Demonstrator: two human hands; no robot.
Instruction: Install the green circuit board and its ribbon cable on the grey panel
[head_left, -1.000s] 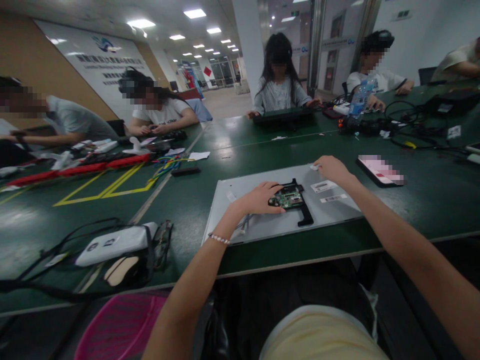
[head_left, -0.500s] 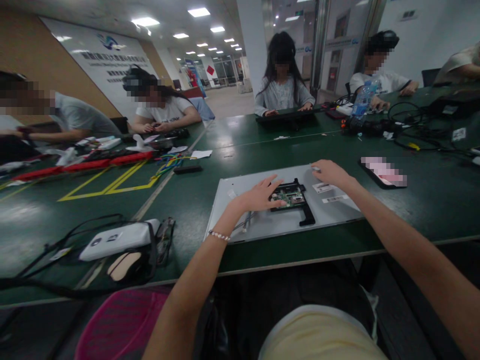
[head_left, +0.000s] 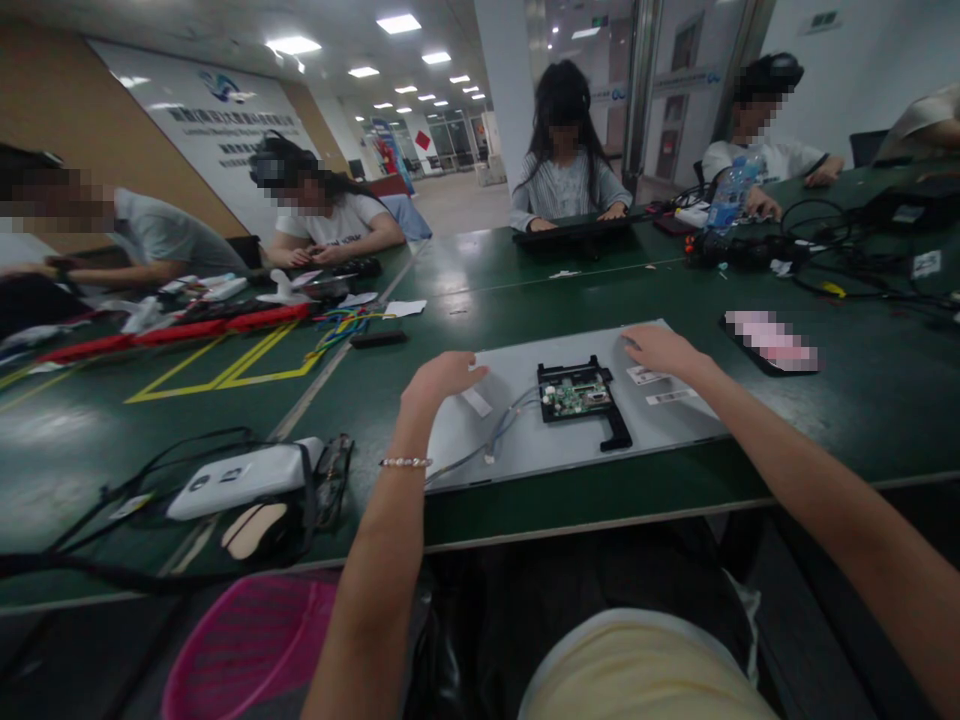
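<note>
In front of me a flat light-grey panel (head_left: pixel 517 440) lies on the green table. On it sits a green circuit board (head_left: pixel 577 394) inside a black plastic bracket (head_left: pixel 619 432). Thin grey cables (head_left: pixel 496 432) run from the board toward the panel's left side. My left hand (head_left: pixel 442 380) is at the panel's far left corner, thumb apart from the fingers, with nothing seen in it. Near the far right corner, my right hand (head_left: pixel 664 352) rests low over the panel, its fingers bent together; what they hold, if anything, is hidden. White labels (head_left: pixel 670 397) show beside it.
A phone (head_left: pixel 772 340) lies to the right. On the left are a white device (head_left: pixel 240 482) with straps, a mouse (head_left: pixel 259 530) and glasses (head_left: pixel 335 480). A pink basket (head_left: pixel 247 650) stands below the table edge. Several people work around the table.
My left hand has moved left from over the circuit board to the panel's far left corner, uncovering the board and cables. The right hand stays nearly in place.
</note>
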